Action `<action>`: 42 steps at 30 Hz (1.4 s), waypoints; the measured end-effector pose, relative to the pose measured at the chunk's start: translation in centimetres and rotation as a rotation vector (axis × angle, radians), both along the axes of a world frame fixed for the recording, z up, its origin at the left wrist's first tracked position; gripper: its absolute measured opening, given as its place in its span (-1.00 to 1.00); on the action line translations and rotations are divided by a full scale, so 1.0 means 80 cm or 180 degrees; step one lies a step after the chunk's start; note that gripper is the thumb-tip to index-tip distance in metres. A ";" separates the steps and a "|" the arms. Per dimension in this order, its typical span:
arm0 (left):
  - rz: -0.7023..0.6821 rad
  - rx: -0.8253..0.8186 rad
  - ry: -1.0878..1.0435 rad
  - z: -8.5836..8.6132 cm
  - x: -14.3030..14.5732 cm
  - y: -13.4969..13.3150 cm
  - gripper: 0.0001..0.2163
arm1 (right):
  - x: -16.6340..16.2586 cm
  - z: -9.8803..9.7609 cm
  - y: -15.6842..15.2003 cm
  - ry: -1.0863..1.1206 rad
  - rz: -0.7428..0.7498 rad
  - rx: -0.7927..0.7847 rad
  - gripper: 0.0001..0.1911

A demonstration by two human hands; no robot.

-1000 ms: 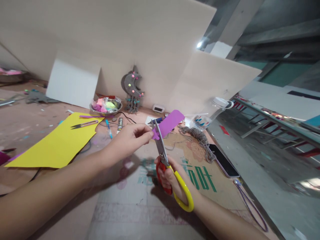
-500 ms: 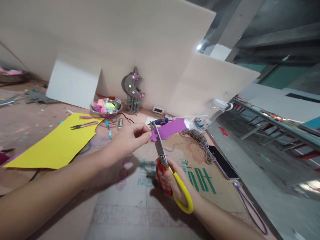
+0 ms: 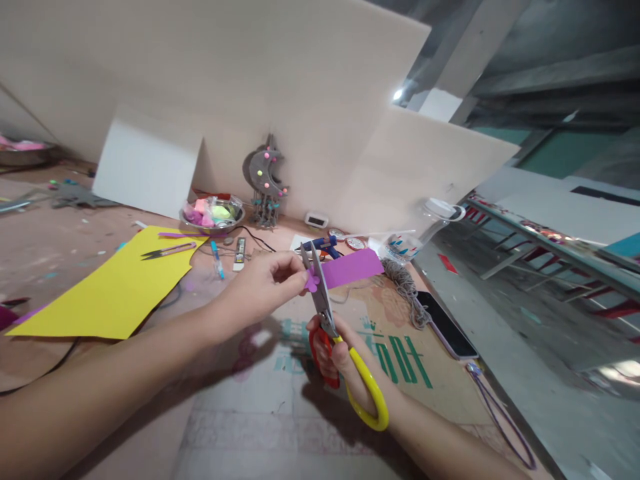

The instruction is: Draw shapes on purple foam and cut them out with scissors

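Between thumb and fingertips, my left hand point(image 3: 265, 287) pinches the flower-shaped end of a purple strip point(image 3: 353, 268), which looks like paper or thin foam. The strip stretches to the right behind the blades. My right hand point(image 3: 345, 363) is wrapped round the handles of a pair of scissors point(image 3: 323, 293), one loop yellow and the other red. Its blades point up and away, slightly parted, with the strip between them just right of the flower shape. Beneath both hands lies cardboard point(image 3: 240, 413) with green printing.
At left, thread snips point(image 3: 169, 251) lie on a yellow sheet point(image 3: 100, 287). Behind stand a bowl of coloured clay packs point(image 3: 213, 212) and a grey moon ornament point(image 3: 267, 177). A blue glue gun point(image 3: 323, 247), grey yarn point(image 3: 406, 290), phone point(image 3: 447, 325) and clear bottle point(image 3: 425, 227) sit rightward.
The purple strip and my left fingertips have shifted slightly right and down. The scissor blades have parted a little more around the strip.
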State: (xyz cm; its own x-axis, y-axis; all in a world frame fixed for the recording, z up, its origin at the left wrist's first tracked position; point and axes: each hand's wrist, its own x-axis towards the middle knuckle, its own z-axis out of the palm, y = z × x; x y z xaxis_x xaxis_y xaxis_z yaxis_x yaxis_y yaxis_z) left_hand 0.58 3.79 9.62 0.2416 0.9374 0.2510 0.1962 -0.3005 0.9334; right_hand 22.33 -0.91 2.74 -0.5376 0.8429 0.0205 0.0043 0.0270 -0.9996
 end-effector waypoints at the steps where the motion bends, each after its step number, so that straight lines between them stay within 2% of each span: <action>1: 0.0006 0.0001 0.0015 0.001 0.000 -0.001 -0.84 | 0.000 0.000 0.000 0.0015 -0.0001 -0.0024 -0.35; 20: -0.0020 -0.0100 -0.0107 0.001 0.003 -0.002 -0.84 | -0.002 0.000 0.000 0.0150 0.0026 -0.0133 -0.38; 42: 0.0000 0.0028 0.0055 -0.003 0.000 0.002 -0.82 | -0.003 0.005 0.002 -0.0005 -0.0016 -0.0007 -0.37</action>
State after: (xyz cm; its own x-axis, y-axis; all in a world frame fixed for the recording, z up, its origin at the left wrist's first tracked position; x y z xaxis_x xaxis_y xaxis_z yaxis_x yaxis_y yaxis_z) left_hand 0.57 3.91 9.37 0.2460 0.9351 0.2550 0.2122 -0.3087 0.9272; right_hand 22.10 -0.74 3.11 -0.5333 0.8457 0.0177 0.0059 0.0246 -0.9997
